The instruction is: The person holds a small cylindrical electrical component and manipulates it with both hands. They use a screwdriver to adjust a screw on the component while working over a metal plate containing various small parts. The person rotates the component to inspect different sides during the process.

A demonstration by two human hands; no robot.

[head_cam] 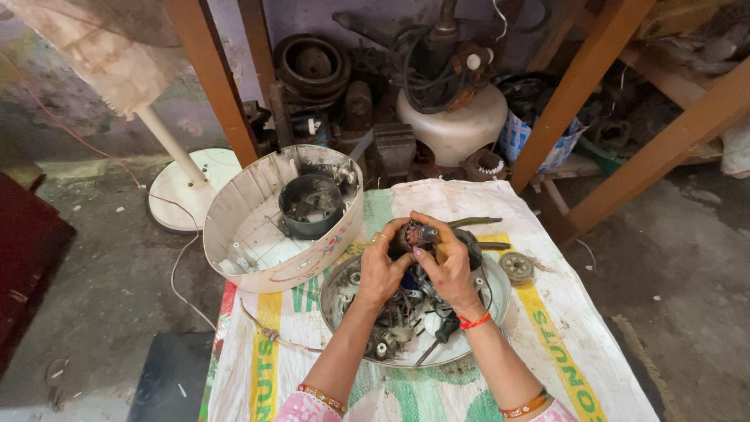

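Both my hands hold a small dark motor part [423,234] with a metal shaft end, raised above a round metal tray [494,303]. My left hand [380,268] grips the part from the left. My right hand [449,266] wraps it from the right, thumb on top. The tray holds several small parts, wires and a black-handled screwdriver [439,335]. A green rod [475,222] sticks out to the right behind my hands.
A white appliance housing [251,211] with a dark inner cup [311,205] leans at the left. A round gear-like disc [516,266] lies on the printed white sack [578,344]. Wooden frame legs [582,78], a white fan base [191,187] and old machine parts stand behind.
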